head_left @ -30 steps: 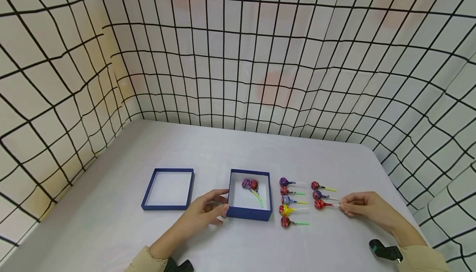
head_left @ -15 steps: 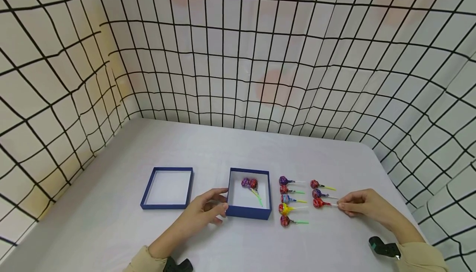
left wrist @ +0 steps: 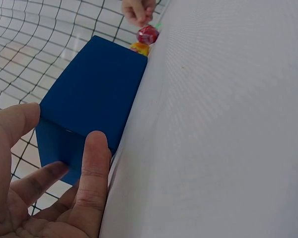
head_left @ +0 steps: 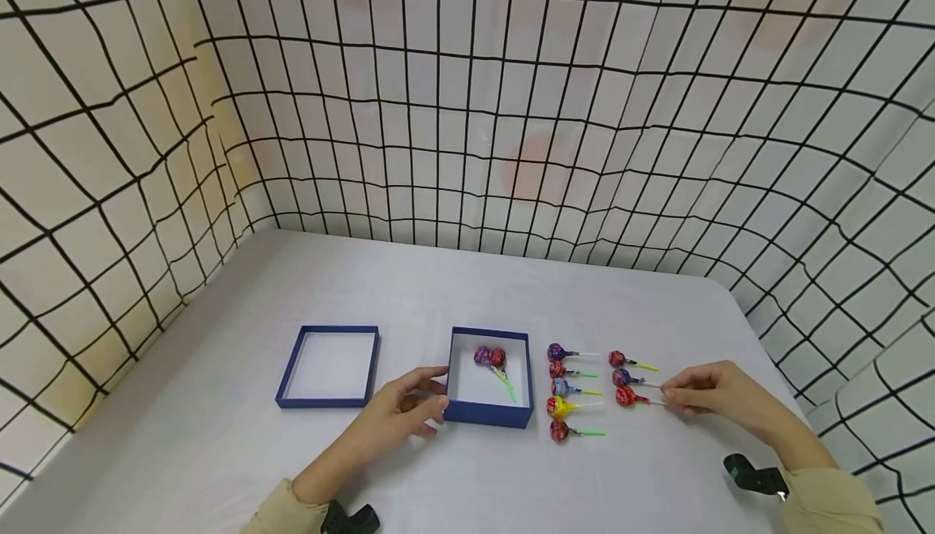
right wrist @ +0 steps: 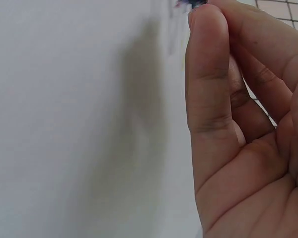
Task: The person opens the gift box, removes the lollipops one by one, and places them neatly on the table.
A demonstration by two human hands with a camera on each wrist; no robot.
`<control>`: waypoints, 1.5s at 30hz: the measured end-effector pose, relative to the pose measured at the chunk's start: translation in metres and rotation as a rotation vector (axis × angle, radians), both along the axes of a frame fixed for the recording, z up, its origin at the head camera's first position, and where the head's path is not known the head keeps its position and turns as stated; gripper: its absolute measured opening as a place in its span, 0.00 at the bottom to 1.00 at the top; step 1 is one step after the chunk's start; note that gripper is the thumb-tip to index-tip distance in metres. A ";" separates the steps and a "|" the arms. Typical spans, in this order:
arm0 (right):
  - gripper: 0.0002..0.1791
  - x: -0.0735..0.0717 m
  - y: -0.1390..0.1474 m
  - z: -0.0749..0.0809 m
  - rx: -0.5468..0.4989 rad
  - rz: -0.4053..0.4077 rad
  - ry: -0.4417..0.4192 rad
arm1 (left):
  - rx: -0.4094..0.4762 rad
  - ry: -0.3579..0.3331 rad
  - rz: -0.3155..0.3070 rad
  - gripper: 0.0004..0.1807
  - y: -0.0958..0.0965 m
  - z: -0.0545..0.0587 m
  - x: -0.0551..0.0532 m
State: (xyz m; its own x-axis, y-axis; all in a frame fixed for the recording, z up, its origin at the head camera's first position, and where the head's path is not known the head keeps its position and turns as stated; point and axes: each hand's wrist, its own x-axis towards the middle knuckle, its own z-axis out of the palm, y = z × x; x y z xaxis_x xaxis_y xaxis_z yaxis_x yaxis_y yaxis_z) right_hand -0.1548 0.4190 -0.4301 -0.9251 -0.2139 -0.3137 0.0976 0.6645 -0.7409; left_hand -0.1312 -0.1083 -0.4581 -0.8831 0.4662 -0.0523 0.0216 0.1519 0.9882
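My left hand rests at the left side of a blue box with a white inside. In the left wrist view its fingertips touch the box near one corner, fingers spread. Inside the box lie a purple lollipop and a dark red lollipop. My right hand pinches thumb against index at the stick end of another purple lollipop, whose wrapper shows past the fingertips in the right wrist view. A red lollipop lies in front of it, and one with a yellow stick behind.
A column of several lollipops lies between the box and the right-hand group. To the left is a shallow blue-rimmed lid, white inside up. The white table is bounded by black grid netting at the back and sides.
My right hand has left the red lollipop's stick and moved slightly back to the purple lollipop's stick. My left hand stays at the box. The whole head view has shifted slightly.
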 end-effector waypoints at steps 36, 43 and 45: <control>0.12 -0.038 -0.182 0.090 0.022 0.301 0.103 | 0.009 -0.002 -0.012 0.33 -0.005 -0.007 -0.001; 0.11 -0.049 -0.214 0.092 0.070 0.339 0.102 | 0.011 0.005 -0.017 0.32 -0.003 -0.005 -0.002; 0.10 -0.052 -0.221 0.091 0.088 0.351 0.101 | 0.010 0.003 -0.018 0.32 -0.003 -0.004 -0.002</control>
